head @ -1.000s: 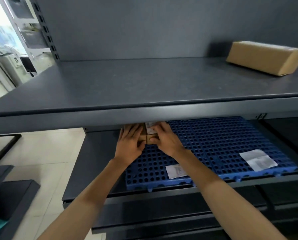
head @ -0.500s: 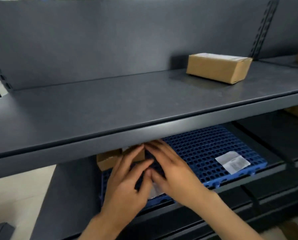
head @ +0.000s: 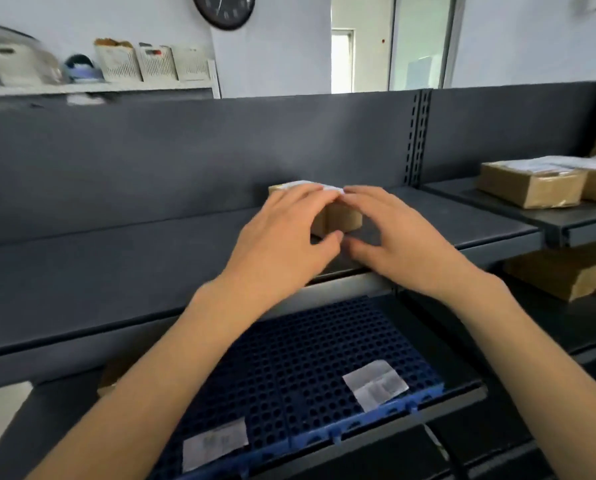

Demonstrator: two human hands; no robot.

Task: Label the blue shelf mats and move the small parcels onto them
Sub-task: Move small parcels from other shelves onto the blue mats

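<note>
- A small cardboard parcel (head: 341, 216) is seen on the dark upper shelf (head: 116, 268), close to the back panel, with a white label on its top.
- The left hand (head: 282, 237) is curled over the parcel's near left side; its fingers (head: 307, 199) are bent onto the top edge, though a firm grip cannot be confirmed through the blur.
- The right hand (head: 400, 237) is held just beside the parcel's right side, fingers (head: 369, 195) spread and apparently touching the label edge.
- The blue shelf mats (head: 317, 362) are laid on the lower shelf, directly beneath, and two white labels (head: 376, 384) are already stuck near their front edge.
- A slip is judged possible if the parcel is lifted by the top edge alone, as the glossy label offers little friction.
- The parcel could be knocked against the upper shelf's front lip while being brought down and under.
- A mat label could be covered or peeled if the parcel is slid across it.
- The larger boxes (head: 531, 185) at the right are well apart.
</note>
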